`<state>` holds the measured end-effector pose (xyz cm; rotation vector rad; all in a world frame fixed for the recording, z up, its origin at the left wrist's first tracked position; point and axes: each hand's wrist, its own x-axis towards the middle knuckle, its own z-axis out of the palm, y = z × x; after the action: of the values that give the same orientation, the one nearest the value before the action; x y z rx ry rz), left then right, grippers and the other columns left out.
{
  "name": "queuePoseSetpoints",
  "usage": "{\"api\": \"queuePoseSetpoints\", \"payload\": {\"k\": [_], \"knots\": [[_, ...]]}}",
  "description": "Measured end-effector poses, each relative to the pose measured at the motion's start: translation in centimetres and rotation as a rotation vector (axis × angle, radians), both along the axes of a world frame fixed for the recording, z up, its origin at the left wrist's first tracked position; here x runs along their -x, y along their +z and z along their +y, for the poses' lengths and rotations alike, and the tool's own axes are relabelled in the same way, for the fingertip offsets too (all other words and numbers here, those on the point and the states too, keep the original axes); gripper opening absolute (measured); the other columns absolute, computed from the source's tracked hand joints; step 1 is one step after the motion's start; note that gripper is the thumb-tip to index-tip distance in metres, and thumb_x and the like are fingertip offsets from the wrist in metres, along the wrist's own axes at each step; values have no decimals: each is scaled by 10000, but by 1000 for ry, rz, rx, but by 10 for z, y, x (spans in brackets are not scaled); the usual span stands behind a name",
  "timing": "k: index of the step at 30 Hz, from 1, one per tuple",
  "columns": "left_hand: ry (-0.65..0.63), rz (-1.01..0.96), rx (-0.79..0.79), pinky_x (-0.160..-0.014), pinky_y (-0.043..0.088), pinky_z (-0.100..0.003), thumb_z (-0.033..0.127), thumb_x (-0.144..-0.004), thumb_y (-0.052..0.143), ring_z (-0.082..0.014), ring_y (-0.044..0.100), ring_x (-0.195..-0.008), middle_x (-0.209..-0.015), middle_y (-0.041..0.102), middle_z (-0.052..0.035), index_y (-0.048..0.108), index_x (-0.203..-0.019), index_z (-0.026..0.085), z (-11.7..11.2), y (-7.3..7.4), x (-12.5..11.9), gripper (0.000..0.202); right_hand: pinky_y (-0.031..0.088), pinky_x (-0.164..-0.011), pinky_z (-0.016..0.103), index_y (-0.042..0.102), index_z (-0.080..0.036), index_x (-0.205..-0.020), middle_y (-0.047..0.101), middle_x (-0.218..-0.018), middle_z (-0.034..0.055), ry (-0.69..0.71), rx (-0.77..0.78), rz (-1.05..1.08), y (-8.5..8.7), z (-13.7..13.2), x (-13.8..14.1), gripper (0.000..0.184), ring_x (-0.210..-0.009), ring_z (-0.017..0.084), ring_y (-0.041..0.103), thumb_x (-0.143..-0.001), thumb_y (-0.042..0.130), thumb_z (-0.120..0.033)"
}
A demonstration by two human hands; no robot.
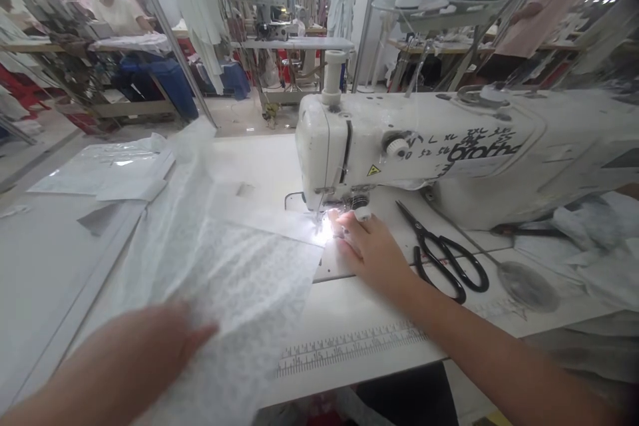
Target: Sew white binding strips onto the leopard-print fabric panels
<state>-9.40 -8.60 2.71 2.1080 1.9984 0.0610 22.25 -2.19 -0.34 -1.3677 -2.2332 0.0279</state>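
A thin white patterned fabric [239, 266] spreads over the left of the sewing table, its corner reaching the needle area of a white sewing machine [399, 153]. My left hand [154, 339], smeared by motion, is closed on the fabric near the front left, with the thumb on top. Beside the lit needle, my right hand [367, 246] is closed at the fingertips; glare and the machine head hide what they hold. Black-handled scissors [442, 256] lie on the table to the right of that hand.
A printed ruler strip [344, 346] runs along the table's front edge. White papers and a plastic packet [104, 163] lie at the left. Crumpled white cloth [584, 246] and a round grey disc on a rod [529, 286] sit right. Behind, a person [117, 13] sits at another table.
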Motion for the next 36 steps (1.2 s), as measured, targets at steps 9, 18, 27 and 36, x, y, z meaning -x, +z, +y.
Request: {"api": "queuePoseSetpoints", "payload": {"k": [9,18,27,36], "knots": [[-493,-322,73,-671,497,-287,364,-914,327,-162,602,-812,-987,617,-55,580,-967,216,20,26,-92,297,368,-984,432,500,-76,-1223,544,-1233,138,240,18,-152,-6,-23,10,399,-1170,270,435,-901,454,-308],[-679,-255,-203,-1052,331,-473,308,-880,458,-257,316,-1299,-1366,435,-70,430,-1286,218,69,-32,-109,417,438,-864,425,588,-117,-990,611,-997,120,222,-64,-106,8,-7,-11,194,-1001,261,513,-849,501,-218],[-687,-247,-196,-1039,350,-459,327,-886,441,-246,340,-1283,-1352,452,-67,460,-1257,204,67,-29,-108,391,400,-941,433,524,-96,-1155,556,-1183,128,308,18,-54,-11,-11,-6,344,-1118,264,456,-859,482,-266],[-707,-191,-200,-1042,343,-439,352,-894,421,-244,331,-1294,-1367,437,-59,427,-1298,210,79,-29,-104,428,391,-955,460,522,-86,-1181,549,-1200,145,269,35,-113,-5,-3,-4,400,-1142,290,436,-858,491,-320]]}}
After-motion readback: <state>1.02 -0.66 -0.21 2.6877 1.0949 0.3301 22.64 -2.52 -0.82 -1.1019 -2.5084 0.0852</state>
